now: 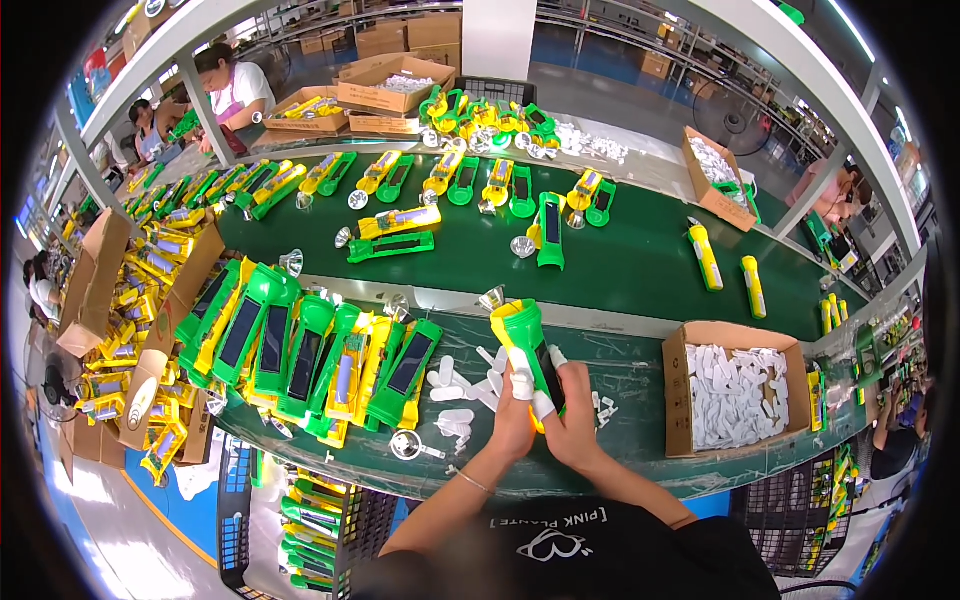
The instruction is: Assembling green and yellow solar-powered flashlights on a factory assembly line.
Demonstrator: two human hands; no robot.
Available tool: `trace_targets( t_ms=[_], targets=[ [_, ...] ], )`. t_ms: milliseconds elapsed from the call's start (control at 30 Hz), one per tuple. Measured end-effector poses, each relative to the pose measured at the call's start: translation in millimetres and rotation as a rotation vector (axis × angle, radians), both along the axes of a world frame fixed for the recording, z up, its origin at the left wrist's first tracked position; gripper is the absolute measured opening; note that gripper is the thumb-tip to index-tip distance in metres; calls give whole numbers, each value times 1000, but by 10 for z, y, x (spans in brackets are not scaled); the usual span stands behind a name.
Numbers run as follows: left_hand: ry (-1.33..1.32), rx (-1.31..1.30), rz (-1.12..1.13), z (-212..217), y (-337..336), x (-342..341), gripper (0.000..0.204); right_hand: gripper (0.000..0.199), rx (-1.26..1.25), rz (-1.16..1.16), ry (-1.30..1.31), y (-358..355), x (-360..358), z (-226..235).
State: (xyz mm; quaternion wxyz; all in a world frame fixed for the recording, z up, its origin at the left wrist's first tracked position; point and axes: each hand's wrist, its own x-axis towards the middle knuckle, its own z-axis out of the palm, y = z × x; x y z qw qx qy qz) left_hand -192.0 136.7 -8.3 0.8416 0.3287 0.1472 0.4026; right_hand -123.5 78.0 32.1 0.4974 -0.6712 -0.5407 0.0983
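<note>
Both my hands hold a green-and-yellow flashlight (518, 322) with a dark solar panel along its green side. My left hand (512, 428) grips its yellow side, and my right hand (574, 422) closes around the green side. White covers sit on some of my fingertips. The flashlight tilts with its wide head away from me, and a shiny reflector cup (492, 298) sits at that head. Small white plastic strips (457, 392) lie scattered on the bench beside my left hand. The flashlight's lower end is hidden by my hands.
Left of my hands, green and yellow flashlight shells (305, 350) stand in a leaning row. Beyond them is a carton (183, 290) of yellow parts. A carton (680, 395) of white strips stands at right. Across the bench, a green conveyor belt (640, 262) carries flashlight parts; other people sit farther off.
</note>
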Motion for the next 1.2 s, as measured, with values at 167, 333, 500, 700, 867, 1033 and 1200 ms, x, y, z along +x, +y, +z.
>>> trace_targets(
  t_ms=[167, 333, 500, 700, 867, 1033, 1200],
  targets=[
    [125, 325, 33, 78, 54, -29, 57, 46, 39, 44, -335, -41, 96, -108],
    [244, 233, 14, 186, 94, -89, 44, 50, -109, 112, -358, -99, 185, 112],
    [148, 131, -40, 253, 82, -106, 37, 42, -219, 319, 553, -317, 261, -257],
    [367, 375, 78, 84, 126, -171, 37, 31, -366, -17, 81, -252, 128, -64],
    [368, 16, 228, 252, 124, -120, 46, 22, -174, 32, -460, -253, -161, -236],
    [360, -28, 90, 143, 330, -314, 40, 20, -123, -150, -429, -285, 460, -193],
    [294, -89, -89, 105, 247, -255, 33, 15, -476, -154, -451, -171, 821, -194]
  ],
)
